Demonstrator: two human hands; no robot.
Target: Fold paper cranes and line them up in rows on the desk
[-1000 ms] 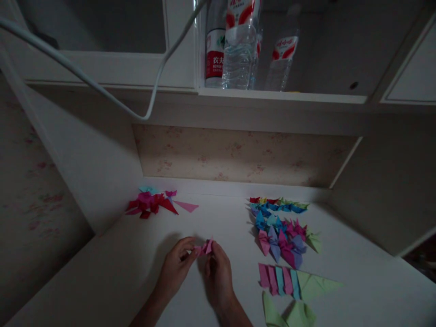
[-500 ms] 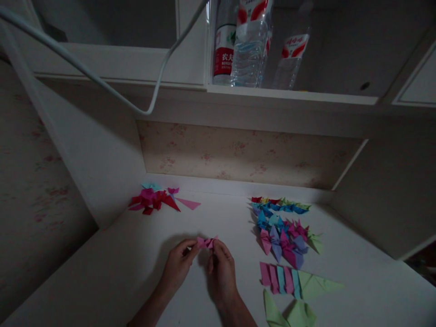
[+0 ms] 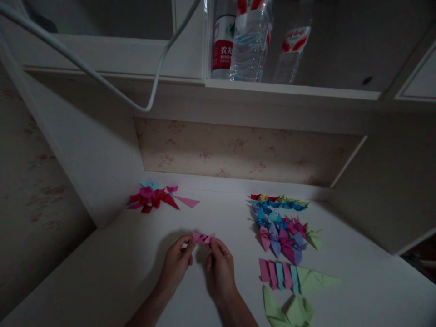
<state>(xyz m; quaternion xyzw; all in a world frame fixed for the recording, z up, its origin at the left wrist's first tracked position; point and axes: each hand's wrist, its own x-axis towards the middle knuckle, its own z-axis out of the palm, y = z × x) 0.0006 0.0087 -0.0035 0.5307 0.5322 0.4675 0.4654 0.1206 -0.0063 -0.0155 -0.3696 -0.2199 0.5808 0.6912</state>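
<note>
Both hands hold a small pink folded paper piece [image 3: 203, 237] just above the white desk [image 3: 357, 277]. My left hand [image 3: 177, 263] pinches its left end with thumb and fingers closed. Its right end is pinched by my right hand [image 3: 220, 268] in the same way. The piece lies roughly flat between the fingertips. To the right lie rows of finished folded paper figures [image 3: 281, 222] in blue, pink, purple and green, apart from my hands.
A fan of folded paper strips [image 3: 279, 274] and green sheets [image 3: 289, 311] lie at the lower right. A red and pink paper pile [image 3: 153, 198] sits at the back left. Water bottles [image 3: 250, 41] stand on the shelf above, and a white cable [image 3: 102, 86] hangs across.
The pink piece has turned from tilted upright to roughly flat between my fingertips. Both hands stayed in place with small finger shifts; the view moved slightly.
</note>
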